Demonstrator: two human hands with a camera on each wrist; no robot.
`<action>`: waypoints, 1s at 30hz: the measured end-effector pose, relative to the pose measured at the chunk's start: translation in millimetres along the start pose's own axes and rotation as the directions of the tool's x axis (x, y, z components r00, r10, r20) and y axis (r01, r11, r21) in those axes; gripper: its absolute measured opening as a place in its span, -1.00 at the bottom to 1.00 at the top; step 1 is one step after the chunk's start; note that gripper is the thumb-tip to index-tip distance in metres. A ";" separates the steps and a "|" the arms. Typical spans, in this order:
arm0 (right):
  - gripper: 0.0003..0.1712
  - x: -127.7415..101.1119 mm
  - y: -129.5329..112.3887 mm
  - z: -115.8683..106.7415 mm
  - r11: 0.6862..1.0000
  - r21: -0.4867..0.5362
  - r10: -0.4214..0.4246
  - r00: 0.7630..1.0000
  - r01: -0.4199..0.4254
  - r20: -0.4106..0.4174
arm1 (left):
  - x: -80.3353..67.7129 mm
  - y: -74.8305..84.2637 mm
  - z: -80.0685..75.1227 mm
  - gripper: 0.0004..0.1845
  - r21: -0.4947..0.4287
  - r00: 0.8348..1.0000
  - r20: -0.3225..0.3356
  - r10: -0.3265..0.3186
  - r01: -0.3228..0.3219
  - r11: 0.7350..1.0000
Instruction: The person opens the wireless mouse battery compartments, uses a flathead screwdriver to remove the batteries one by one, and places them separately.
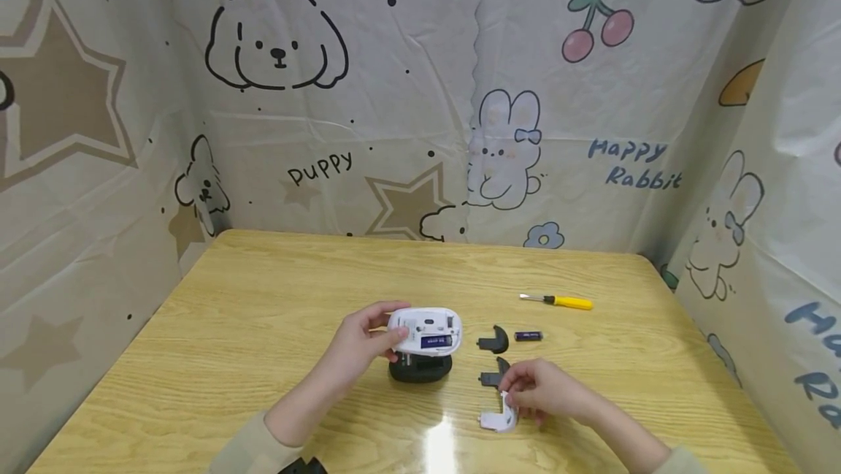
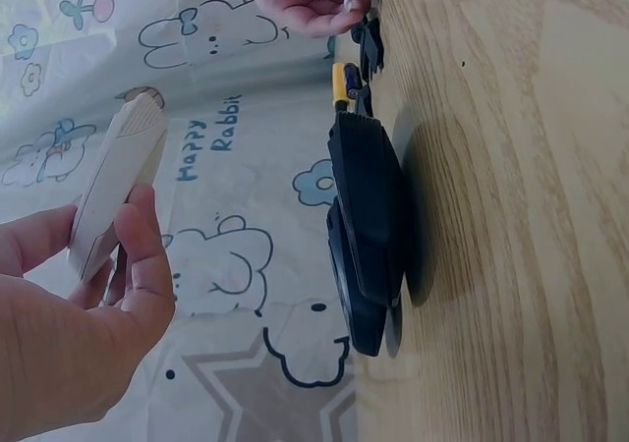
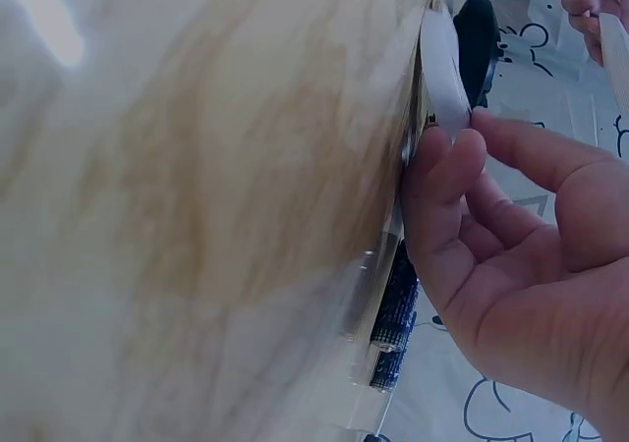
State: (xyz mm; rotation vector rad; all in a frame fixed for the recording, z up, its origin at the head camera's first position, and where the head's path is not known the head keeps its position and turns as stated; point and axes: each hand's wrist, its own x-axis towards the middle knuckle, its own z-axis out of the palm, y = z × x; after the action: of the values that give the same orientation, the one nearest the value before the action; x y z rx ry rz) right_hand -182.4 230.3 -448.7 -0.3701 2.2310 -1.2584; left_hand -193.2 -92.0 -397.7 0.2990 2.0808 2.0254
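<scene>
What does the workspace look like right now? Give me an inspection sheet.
Surface: wooden table, glare at the near edge.
Job's things: white mouse base with battery fitted, lifted above black shell; white cover on the table.
Clutter: two black clips, loose battery, yellow screwdriver.
Hands: left hand grips the base; right hand pinches the cover.
Cables: nothing seen.
Surroundings: cartoon-print sheets on three sides.

Screwdriver lies behind battery (on table).
</scene>
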 end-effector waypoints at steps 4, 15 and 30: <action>-0.90 0.2 -0.5 0.9 0.997 -0.074 -0.013 1.000 0.012 -0.008 | 1.4 1.0 -0.5 -0.55 -0.006 1.000 -0.004 0.004 -0.004 1.000; -0.92 3.0 0.6 1.3 0.988 -0.146 -0.055 0.998 0.051 -0.020 | 0.6 1.1 -0.3 -0.54 -0.016 1.000 -0.008 0.007 -0.007 1.000; -0.87 1.3 -19.2 -21.6 0.908 -0.385 -0.220 0.969 0.163 -0.109 | 0.4 7.0 -2.5 -0.55 -0.081 1.000 -0.017 -0.018 0.017 0.997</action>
State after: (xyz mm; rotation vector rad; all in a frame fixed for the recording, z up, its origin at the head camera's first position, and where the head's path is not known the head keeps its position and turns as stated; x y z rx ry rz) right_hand -196.6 234.7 -423.8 -0.6740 2.6229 -0.9720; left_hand -194.3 -94.0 -390.7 0.2484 1.9982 2.1034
